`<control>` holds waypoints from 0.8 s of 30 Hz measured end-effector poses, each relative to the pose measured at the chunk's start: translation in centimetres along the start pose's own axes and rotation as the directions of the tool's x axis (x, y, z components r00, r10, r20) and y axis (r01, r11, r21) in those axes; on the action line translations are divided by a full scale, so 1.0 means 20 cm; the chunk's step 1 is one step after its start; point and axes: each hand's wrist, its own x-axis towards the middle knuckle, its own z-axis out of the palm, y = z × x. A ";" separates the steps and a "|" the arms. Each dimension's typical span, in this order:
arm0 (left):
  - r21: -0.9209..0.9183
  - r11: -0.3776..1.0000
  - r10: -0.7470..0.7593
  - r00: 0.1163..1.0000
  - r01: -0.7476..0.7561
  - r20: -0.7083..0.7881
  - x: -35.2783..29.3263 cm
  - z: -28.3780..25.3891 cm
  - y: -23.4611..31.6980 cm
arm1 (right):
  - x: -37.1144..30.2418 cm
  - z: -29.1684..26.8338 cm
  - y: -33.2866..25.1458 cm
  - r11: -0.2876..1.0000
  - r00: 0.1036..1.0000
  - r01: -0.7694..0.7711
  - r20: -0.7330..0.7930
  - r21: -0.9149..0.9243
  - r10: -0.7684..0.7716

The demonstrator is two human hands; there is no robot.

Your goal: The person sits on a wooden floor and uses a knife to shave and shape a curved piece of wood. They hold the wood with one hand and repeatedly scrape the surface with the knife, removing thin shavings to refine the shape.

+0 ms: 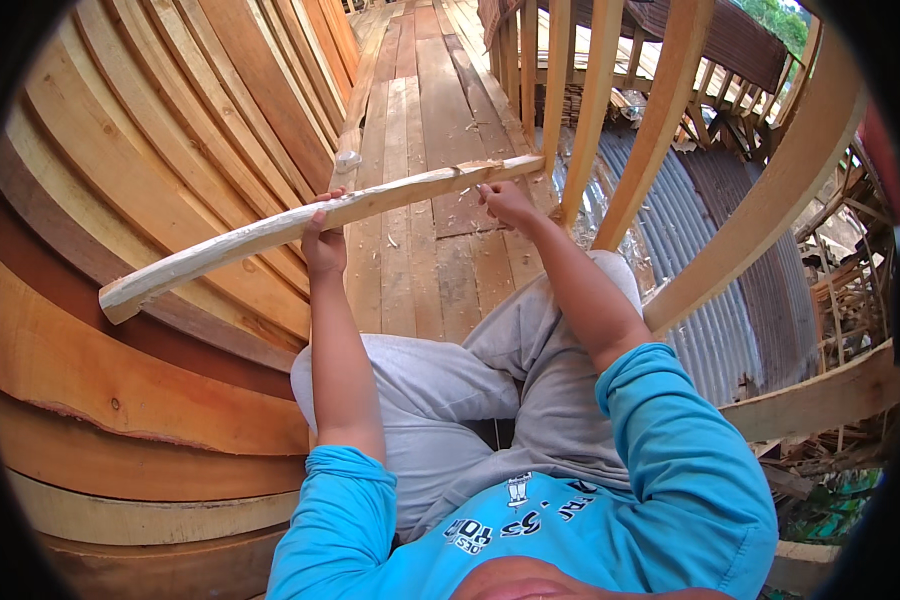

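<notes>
On plank floor (455,285) littered with shavings (460,220), between boards (140,435) and railing (660,125), sits before a pale pole (230,240) held crosswise, with left end over the boards and right end near the railing. Grips the pole near its middle with fingers of left hand (324,245); just below its right part, closes fingers of right hand (510,205) around a small thing (482,188), too small to identify.

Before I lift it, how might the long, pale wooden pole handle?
The long, pale wooden pole is likely stiff, being thick timber. Its left end reaches well past the left hand, so it may dip there. That end looks flat-sided, so rolling seems unlikely.
</notes>
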 end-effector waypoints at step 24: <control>-0.179 0.951 0.220 0.957 -0.254 -0.188 0.14 0.29 0.08 | 0.00 0.15 -0.18 0.998 0.997 -0.066 0.043 -0.006 0.066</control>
